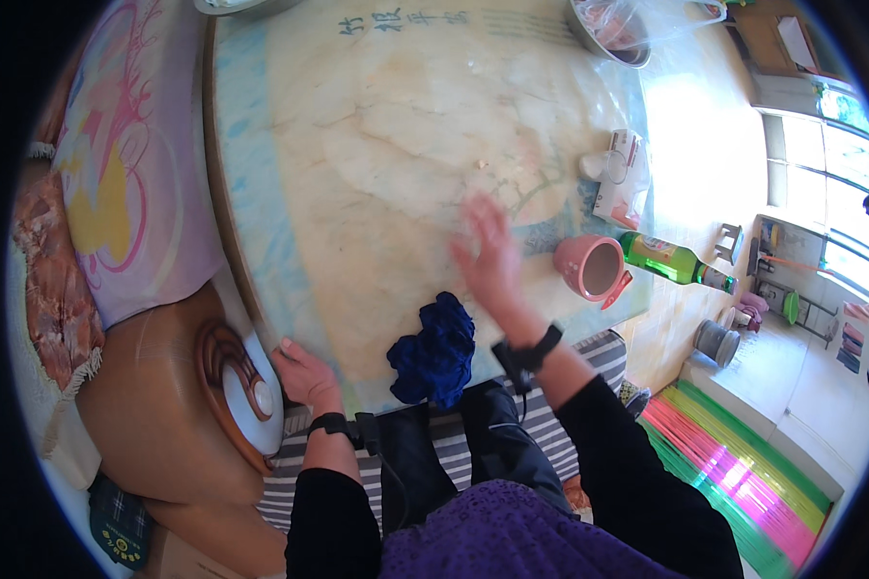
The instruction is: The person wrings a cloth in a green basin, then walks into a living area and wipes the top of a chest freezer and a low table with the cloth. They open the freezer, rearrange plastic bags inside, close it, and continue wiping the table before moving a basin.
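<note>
My right hand is over the table, blurred, with its fingers spread and nothing in them. A crumpled dark blue cloth lies at the table's near edge, between my two hands. My left hand rests at the table's near left corner; whether its fingers grip the edge cannot be told. A small pale crumb lies beyond my right hand. To the right of that hand is a pink ceramic cup or pot, beside a red packet.
A green glass bottle lies beside the pink pot. Behind them are a tissue box and a clear cup. A metal bowl with a plastic bag stands at the far right. A brown leather sofa arm adjoins the left side.
</note>
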Demonstrator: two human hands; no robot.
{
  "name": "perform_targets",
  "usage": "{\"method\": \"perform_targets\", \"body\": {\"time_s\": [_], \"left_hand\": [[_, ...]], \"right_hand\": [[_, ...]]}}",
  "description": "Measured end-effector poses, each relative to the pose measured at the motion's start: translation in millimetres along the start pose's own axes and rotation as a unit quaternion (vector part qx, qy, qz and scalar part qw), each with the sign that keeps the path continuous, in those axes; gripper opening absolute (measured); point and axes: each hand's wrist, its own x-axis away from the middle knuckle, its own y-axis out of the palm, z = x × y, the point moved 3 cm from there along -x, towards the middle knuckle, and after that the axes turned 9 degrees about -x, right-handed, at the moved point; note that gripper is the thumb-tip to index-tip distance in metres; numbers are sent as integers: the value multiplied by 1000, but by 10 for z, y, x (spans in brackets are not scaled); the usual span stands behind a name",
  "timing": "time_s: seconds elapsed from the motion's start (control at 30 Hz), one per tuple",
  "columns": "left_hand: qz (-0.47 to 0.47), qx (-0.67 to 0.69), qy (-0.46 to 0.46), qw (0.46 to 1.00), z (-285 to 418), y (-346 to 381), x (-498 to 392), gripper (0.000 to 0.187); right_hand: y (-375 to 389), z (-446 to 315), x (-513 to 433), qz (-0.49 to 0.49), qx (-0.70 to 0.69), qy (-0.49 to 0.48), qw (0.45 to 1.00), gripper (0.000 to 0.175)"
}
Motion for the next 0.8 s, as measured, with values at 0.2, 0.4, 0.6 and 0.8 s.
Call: {"method": "perform_targets", "body": {"time_s": [0.2, 0.4, 0.6, 0.8], "left_hand": [[-18, -25, -13, 999, 19, -26, -7, 57], [-22, -27, -17, 999, -24, 20, -19, 56], [-36, -23, -28, 999, -12, 5, -28, 56], [-28, -16, -12, 999, 40, -38, -12, 55]], "right_hand": [[110, -483, 1735, -440, 129, -57, 887, 71], [55, 16, 1075, -248, 162, -137, 945, 67], [-378, 302, 187, -42, 206, -25, 977, 56], [1, -154, 1170, -14, 208, 24, 978, 60]]}}
